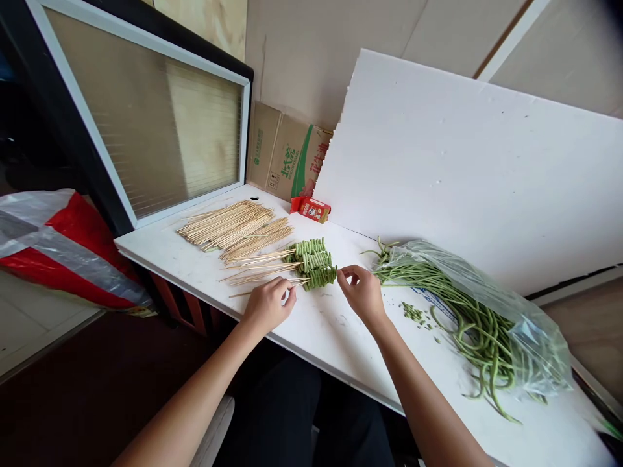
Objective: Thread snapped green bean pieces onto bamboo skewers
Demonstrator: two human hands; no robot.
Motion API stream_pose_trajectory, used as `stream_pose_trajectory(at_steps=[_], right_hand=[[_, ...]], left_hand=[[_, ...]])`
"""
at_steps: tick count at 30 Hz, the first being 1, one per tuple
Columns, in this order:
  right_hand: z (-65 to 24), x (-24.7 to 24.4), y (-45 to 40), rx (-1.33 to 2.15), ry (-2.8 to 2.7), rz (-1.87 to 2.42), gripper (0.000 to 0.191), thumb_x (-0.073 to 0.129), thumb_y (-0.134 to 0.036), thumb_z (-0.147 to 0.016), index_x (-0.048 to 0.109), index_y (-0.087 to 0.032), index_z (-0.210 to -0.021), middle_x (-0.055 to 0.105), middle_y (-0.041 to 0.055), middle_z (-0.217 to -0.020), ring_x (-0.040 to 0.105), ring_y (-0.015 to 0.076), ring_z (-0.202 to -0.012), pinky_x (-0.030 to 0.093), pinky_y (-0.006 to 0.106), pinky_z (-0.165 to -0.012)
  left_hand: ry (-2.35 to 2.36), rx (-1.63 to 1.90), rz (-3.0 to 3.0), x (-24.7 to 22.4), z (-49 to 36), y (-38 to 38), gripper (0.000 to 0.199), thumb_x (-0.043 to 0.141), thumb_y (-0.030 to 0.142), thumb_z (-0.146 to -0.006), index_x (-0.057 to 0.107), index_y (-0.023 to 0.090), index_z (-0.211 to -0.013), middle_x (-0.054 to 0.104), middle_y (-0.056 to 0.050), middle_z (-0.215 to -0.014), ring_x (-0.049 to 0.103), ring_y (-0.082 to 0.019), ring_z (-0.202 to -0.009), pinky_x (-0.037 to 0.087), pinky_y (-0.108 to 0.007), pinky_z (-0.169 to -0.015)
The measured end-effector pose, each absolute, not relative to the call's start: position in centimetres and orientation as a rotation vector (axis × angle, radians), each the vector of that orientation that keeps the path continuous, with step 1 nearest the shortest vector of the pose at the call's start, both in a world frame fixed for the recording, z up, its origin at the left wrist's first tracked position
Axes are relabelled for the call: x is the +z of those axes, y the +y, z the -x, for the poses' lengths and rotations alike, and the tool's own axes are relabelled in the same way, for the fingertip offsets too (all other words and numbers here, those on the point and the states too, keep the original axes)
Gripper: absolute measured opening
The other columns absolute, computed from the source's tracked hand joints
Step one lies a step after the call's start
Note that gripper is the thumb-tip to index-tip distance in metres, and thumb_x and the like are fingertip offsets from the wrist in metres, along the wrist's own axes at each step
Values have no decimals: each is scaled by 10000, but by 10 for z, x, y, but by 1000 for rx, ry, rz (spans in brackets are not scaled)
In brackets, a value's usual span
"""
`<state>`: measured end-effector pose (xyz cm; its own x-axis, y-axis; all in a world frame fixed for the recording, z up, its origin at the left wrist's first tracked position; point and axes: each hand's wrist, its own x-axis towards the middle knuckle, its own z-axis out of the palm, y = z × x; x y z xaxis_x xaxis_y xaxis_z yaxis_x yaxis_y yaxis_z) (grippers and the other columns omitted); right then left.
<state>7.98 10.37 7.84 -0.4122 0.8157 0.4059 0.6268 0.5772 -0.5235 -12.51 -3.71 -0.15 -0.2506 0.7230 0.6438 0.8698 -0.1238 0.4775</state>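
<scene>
A small red box (314,209) lies on the desk (335,334) before a printed cardboard carton (280,155), between a framed pane (204,123) and a white board (452,162); a red-and-silver bag (90,250) sits beyond the left end.

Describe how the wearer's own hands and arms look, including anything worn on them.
The left hand and right hand are bare: no gloves, rings, watch or bracelet show. The left forearm and right forearm are uncovered, with no sleeves in view.

Skewered beans (318,261) green; sticks (228,224) pale tan; tabletop (326,329) white.
</scene>
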Motion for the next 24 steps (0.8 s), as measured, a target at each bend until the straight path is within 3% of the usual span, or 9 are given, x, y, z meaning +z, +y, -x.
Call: stream_pose_trajectory(at_steps=[8,14,21,24], right_hand=[[-79,85,127,454,-2099,1134,349,649,-505,-922,795,-189,-900,808,104,-873,616,216,-678,455,337,-691],[-126,76,145,483,-2023,1242,450,676,-588,-882,805,-161,-938,803,122,-884,620,221,-717,449,328,-672],[-240,49,163,330,-1907,1508,575,687,-714,-808,839,-168,-904,772,110,-761,628,232,-653,447,342,-624],[-288,47,169,265,-1827,1598,653,683,-764,-764,839,-143,-897,708,98,-624,584,231,-561,427,358,-590]], left_hand=[[-1978,-1333,1808,-1,125,-37,235,563,267,-1009,580,229,-778,625,-3,-714,566,-153,-608,373,-295,-587],[-1971,-1307,1816,0,126,-38,252,559,270,-1013,566,226,-765,598,1,-686,545,-148,-600,361,-293,-586],[-1962,-1254,1831,-3,128,-38,246,565,283,-1018,586,217,-782,569,14,-677,567,-144,-624,366,-288,-618],[-1954,-1237,1822,-4,128,-39,248,572,292,-1015,616,212,-784,572,14,-664,570,-143,-616,363,-281,-615]])
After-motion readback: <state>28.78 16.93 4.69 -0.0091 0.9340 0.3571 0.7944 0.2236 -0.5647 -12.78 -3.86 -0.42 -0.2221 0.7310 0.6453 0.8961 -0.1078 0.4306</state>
